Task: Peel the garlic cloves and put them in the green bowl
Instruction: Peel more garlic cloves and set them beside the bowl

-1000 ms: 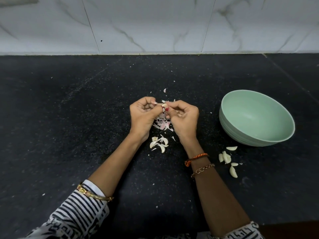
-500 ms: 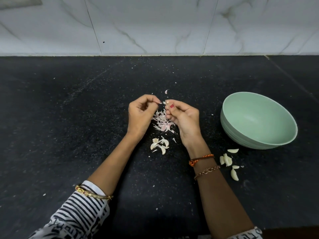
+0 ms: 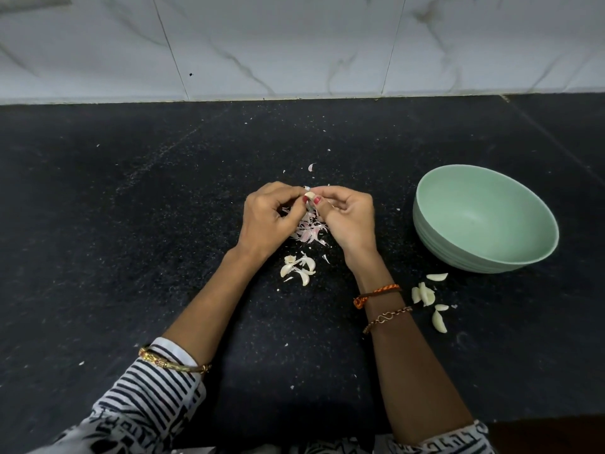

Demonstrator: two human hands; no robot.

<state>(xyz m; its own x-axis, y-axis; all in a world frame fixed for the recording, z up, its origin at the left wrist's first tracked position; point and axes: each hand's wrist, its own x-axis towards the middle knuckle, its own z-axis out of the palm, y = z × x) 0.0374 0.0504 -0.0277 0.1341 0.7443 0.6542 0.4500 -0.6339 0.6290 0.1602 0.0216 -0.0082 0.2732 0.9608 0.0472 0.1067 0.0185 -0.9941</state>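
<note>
The black speckled stone surface (image 3: 131, 257) is being looked down on from the head view, and the pale green rounded bowl (image 3: 537, 253) is being seen at the right, well apart from both hands and holding nothing that can be made out. Of the two, the right hand (image 3: 350, 221) is being judged the nearer to the bowl, so the drop-off is likely to be made by that side. The left hand (image 3: 266, 221) is being kept opposite it, the two meeting fingertip to fingertip above a heap of pinkish papery garlic skins (image 3: 309, 232). Between them a small pale garlic clove (image 3: 309, 195) is being pinched: the right fingers (image 3: 327, 193) are curled round it from the right, and the left fingers (image 3: 294, 191) are being pressed in from the left at its skin. Its long axis cannot be told, so little of it is showing. Nearer the body a cluster of whitish garlic cloves and husks (image 3: 299, 268) is lying on the surface, and by the right wrist several bare cream-coloured peeled cloves (image 3: 429, 299) are lying just short of the bowl, none yet inside.

Against half a second ago, the gap between the hands is being closed: the left hand, then drawn away leftward, is being brought back onto the clove.
</note>
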